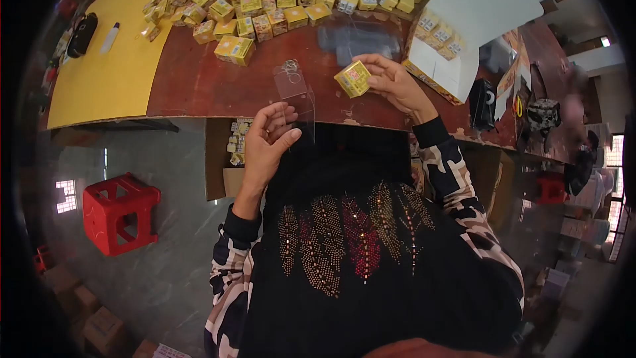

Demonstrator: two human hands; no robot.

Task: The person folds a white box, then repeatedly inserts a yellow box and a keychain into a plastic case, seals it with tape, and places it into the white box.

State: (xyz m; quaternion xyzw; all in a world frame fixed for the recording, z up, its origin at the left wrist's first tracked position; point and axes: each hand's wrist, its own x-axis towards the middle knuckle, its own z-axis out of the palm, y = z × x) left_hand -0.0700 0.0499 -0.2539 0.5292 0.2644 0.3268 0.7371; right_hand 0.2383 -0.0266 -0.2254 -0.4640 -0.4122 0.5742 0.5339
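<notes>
My right hand [396, 86] grips a small yellow printed box [353, 79] between thumb and fingers, just above the table's near edge. Opposite it, my left hand [273, 134] has its fingers and thumb curled at the side of a clear plastic box [303, 103], which it holds upright at the edge. Thin clear loops [289, 70] show at the top of that plastic box. A large heap of similar small yellow boxes [285, 1] covers the back of the table, with one bigger yellow box [234, 50] at its front.
A white-lined open carton [434, 66] holding several small boxes stands at the right, its lid raised. Flat clear plastic [361, 41] lies on the red-brown table [192, 86]. Yellow board [112, 86] covers the left end. A red stool [120, 212] stands on the floor.
</notes>
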